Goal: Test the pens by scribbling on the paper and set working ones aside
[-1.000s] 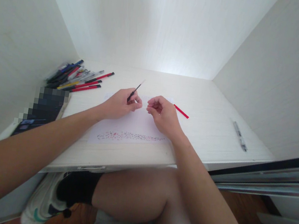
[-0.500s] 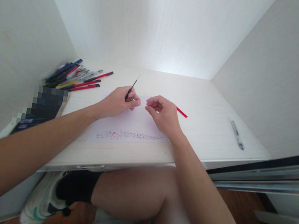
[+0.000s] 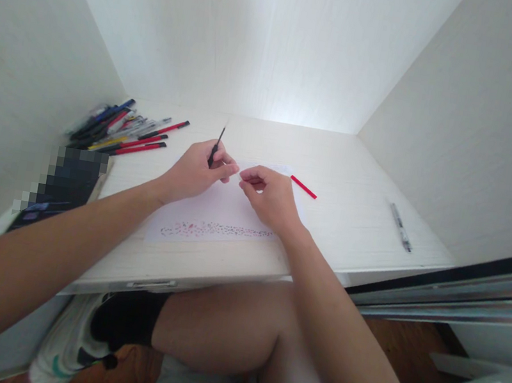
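My left hand [image 3: 200, 166] is closed around a slim black pen part [image 3: 213, 156], whose thin dark refill sticks up past the fingers; its lower end is hidden in the hand. Thumb and index finger of that hand also meet in a pinch. Close to them, my right hand [image 3: 269, 195] is closed with its fingertips together. Whatever it may hold is too small or hidden to make out. Both hands are over a white sheet of paper [image 3: 214, 207] with rows of small red and dark marks along its near edge. A red stick-like piece [image 3: 304, 187] lies just beyond the right hand.
A heap of pens [image 3: 114, 130] in red, black, yellow and clear fills the back left corner. In front of it lies a dark, partly blurred object [image 3: 76, 179]. A clear pen [image 3: 400, 227] rests at the right. White walls [image 3: 261, 37] enclose the desk.
Both hands have come slightly closer together, with the fingertips now nearly touching. The black pen part stands more upright. The view has shifted a little, and more of the red piece shows.
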Tool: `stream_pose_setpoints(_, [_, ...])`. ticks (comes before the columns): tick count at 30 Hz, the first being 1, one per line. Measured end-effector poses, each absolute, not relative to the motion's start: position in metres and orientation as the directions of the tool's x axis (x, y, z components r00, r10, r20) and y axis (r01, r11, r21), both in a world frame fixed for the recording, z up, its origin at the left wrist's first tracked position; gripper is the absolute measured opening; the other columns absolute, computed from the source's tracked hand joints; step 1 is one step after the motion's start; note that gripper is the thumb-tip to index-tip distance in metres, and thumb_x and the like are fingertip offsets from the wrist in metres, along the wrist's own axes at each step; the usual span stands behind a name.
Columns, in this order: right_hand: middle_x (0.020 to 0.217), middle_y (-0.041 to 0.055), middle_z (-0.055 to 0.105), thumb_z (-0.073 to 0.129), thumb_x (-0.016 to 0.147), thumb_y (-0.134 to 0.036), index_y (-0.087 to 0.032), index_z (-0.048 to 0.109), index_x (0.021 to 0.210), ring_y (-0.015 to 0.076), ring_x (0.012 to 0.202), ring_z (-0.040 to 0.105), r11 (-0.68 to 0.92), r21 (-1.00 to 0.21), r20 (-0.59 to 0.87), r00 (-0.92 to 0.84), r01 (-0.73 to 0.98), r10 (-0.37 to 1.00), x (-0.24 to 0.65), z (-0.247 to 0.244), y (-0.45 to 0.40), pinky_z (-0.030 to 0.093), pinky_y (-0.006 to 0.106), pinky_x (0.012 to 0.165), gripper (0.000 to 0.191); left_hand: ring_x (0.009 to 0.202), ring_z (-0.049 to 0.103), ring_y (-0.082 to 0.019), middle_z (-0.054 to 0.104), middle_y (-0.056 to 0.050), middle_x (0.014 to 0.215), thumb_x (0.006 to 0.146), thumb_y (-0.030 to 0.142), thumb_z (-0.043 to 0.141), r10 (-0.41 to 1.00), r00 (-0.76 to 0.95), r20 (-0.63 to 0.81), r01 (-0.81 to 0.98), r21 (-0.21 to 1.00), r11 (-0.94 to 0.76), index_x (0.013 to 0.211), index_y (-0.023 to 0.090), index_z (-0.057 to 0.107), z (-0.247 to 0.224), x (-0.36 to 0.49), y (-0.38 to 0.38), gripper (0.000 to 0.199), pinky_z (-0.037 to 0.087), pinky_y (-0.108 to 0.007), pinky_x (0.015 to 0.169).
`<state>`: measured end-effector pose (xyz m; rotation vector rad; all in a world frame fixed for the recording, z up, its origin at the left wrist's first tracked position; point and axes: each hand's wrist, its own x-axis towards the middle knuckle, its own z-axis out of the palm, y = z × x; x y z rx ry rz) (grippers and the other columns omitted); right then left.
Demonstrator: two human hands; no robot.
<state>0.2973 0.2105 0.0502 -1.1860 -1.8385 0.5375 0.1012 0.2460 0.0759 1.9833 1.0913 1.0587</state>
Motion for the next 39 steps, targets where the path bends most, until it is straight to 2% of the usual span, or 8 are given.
stream_pose_setpoints(6, [0.094, 0.0042, 0.081, 0.07, 0.094, -0.024, -0.021, 0.077, 0.093, 0.0181, 0.088, 0.073, 0.425, -0.69, 0.409, -0.17, 0.585, 0.897, 0.291, 0.052, 0.211, 0.056, 0.034, 0.087, 0.009, 0.067, 0.069, -0.017, 0.073, -0.001, 0.073, 0.084, 0.03, 0.075, 0.873, 0.35, 0.34, 0.356, 0.813, -0.46, 0.073, 0.026, 0.035, 0.076, 0.103, 0.244, 0.041, 0.054, -0.034, 0.065])
stream_pose_setpoints(9, [0.098, 0.0052, 0.082, 0.068, 0.096, -0.023, -0.021, 0.079, 0.099, 0.0187, 0.091, 0.074, 0.444, -0.648, 0.441, -0.171, 0.619, 0.881, 0.299, 0.057, 0.214, 0.056, 0.034, 0.089, 0.011, 0.067, 0.069, -0.017, 0.074, -0.002, 0.075, 0.083, 0.031, 0.076, 0.88, 0.344, 0.327, 0.341, 0.83, -0.442, 0.074, 0.026, 0.035, 0.075, 0.104, 0.244, 0.043, 0.055, -0.033, 0.064])
stream_pose_setpoints(12, [0.105, 0.0069, 0.082, 0.065, 0.096, -0.019, -0.02, 0.08, 0.11, 0.0208, 0.097, 0.075, 0.408, -0.574, 0.498, -0.092, 0.71, 0.862, 0.329, 0.062, 0.218, 0.056, 0.036, 0.093, 0.02, 0.066, 0.069, -0.017, 0.075, -0.003, 0.079, 0.083, 0.033, 0.077, 0.892, 0.329, 0.311, 0.33, 0.847, -0.417, 0.074, 0.025, 0.035, 0.074, 0.105, 0.243, 0.043, 0.056, -0.034, 0.065])
stream_pose_setpoints(14, [0.103, 0.0092, 0.082, 0.066, 0.095, -0.018, -0.017, 0.081, 0.109, 0.0228, 0.096, 0.076, 0.314, -0.541, 0.517, 0.014, 0.78, 0.856, 0.358, 0.062, 0.222, 0.057, 0.037, 0.093, 0.021, 0.067, 0.069, -0.017, 0.075, -0.003, 0.08, 0.083, 0.032, 0.077, 0.895, 0.327, 0.304, 0.334, 0.848, -0.411, 0.073, 0.025, 0.035, 0.073, 0.105, 0.243, 0.043, 0.057, -0.034, 0.066])
stream_pose_setpoints(19, [0.099, 0.0131, 0.083, 0.069, 0.09, -0.016, -0.014, 0.084, 0.103, 0.0252, 0.094, 0.078, 0.065, -0.511, 0.419, 0.183, 0.857, 0.889, 0.406, 0.055, 0.225, 0.058, 0.037, 0.091, 0.02, 0.068, 0.07, -0.017, 0.075, -0.004, 0.081, 0.083, 0.03, 0.077, 0.901, 0.325, 0.287, 0.367, 0.84, -0.4, 0.073, 0.025, 0.035, 0.071, 0.104, 0.244, 0.043, 0.057, -0.034, 0.067])
stream_pose_setpoints(27, [0.099, 0.013, 0.084, 0.074, 0.089, -0.019, -0.018, 0.086, 0.1, 0.0269, 0.096, 0.079, -0.068, -0.428, 0.292, 0.209, 0.901, 0.933, 0.395, 0.06, 0.226, 0.058, 0.036, 0.091, 0.016, 0.069, 0.07, -0.017, 0.076, -0.004, 0.085, 0.081, 0.032, 0.075, 0.897, 0.356, 0.264, 0.361, 0.846, -0.392, 0.073, 0.024, 0.037, 0.066, 0.103, 0.247, 0.04, 0.055, -0.031, 0.062])
stream_pose_setpoints(32, [0.098, 0.0163, 0.083, 0.075, 0.091, -0.018, -0.016, 0.086, 0.101, 0.0307, 0.097, 0.079, -0.099, -0.373, 0.284, 0.215, 0.922, 0.934, 0.389, 0.065, 0.224, 0.059, 0.04, 0.092, 0.016, 0.069, 0.07, -0.017, 0.077, -0.006, 0.087, 0.08, 0.033, 0.077, 0.89, 0.366, 0.272, 0.349, 0.846, -0.402, 0.072, 0.024, 0.038, 0.065, 0.102, 0.248, 0.041, 0.054, -0.031, 0.059])
stream_pose_setpoints(39, [0.1, 0.0204, 0.082, 0.073, 0.096, -0.028, -0.016, 0.087, 0.103, 0.0338, 0.101, 0.078, -0.16, -0.258, 0.253, 0.227, 0.953, 0.94, 0.379, 0.073, 0.221, 0.059, 0.041, 0.091, 0.02, 0.072, 0.071, -0.018, 0.077, -0.006, 0.085, 0.082, 0.034, 0.076, 0.879, 0.374, 0.295, 0.368, 0.823, -0.433, 0.073, 0.025, 0.038, 0.062, 0.1, 0.251, 0.04, 0.052, -0.03, 0.06])
